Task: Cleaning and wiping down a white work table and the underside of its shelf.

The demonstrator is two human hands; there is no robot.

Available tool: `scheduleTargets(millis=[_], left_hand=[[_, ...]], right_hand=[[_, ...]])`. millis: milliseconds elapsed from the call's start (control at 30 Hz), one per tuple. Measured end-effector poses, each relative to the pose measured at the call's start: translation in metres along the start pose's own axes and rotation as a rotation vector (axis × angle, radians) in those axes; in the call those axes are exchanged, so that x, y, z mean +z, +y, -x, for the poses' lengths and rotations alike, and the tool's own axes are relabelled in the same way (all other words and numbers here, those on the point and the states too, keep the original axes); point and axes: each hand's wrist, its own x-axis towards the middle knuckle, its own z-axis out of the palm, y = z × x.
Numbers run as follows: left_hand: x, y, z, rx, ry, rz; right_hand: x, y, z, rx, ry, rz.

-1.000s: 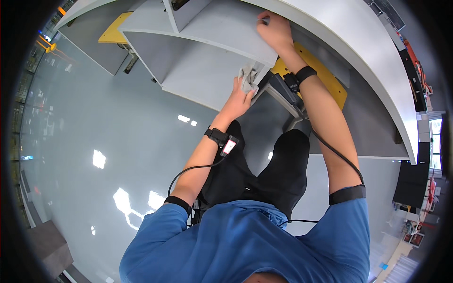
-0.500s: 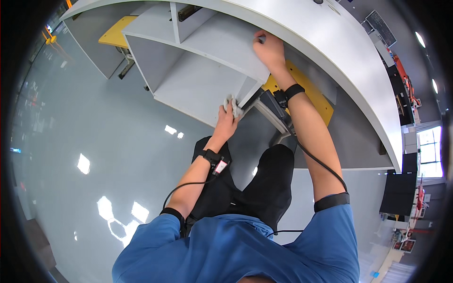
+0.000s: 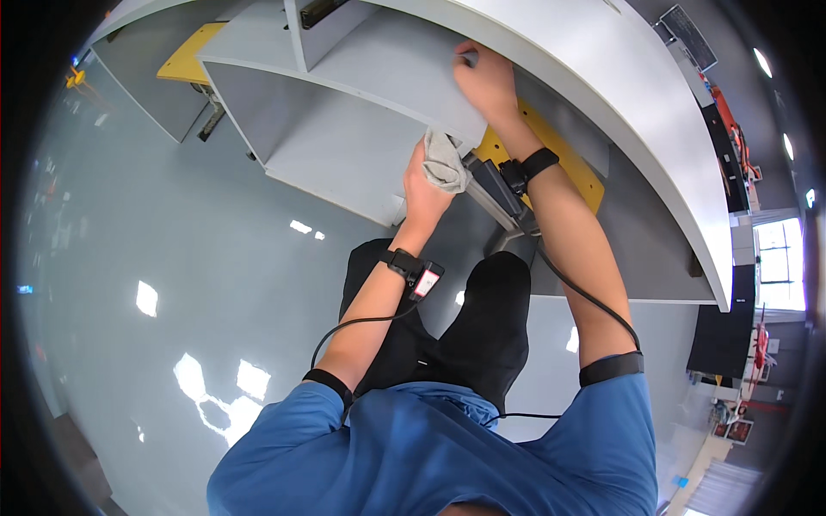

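My left hand (image 3: 425,196) is closed on a pale grey cloth (image 3: 445,163), which is bunched at the right side edge of an open grey-white cabinet (image 3: 335,159) under a desk. The fingers are partly hidden behind the cloth and the panel edge. Higher up, my right hand (image 3: 487,82) rests at the right end of the cabinet's upper shelf (image 3: 391,64), just below the desktop (image 3: 594,86). Its fingers are curled, and a small grey patch shows between them; I cannot make out what it is.
Yellow seats (image 3: 572,163) show under the desk to the right and at the far left (image 3: 191,53). A metal seat support (image 3: 490,205) stands beside the cabinet. Black cables run along both arms. Below lies a glossy grey floor (image 3: 215,232).
My left hand has moved up and slightly right with the cloth, from the cabinet's lower front to its side edge. The right hand stays at the upper shelf. The view has shifted slightly.
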Motion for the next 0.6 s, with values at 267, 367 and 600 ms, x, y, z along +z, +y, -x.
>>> scheduleTargets(millis=[267, 367, 600], left_hand=[[0.007, -0.009, 0.010, -0.099, -0.008, 0.064], [0.004, -0.031, 0.026, -0.093, 0.018, 0.070], [0.003, -0.041, 0.038, -0.248, -0.035, -0.026]], right_hand=[[-0.001, 0.004, -0.002, 0.003, 0.007, 0.019], [0.001, 0.002, -0.002, -0.028, 0.007, 0.015], [-0.003, 0.005, -0.001, -0.074, 0.063, -0.053]])
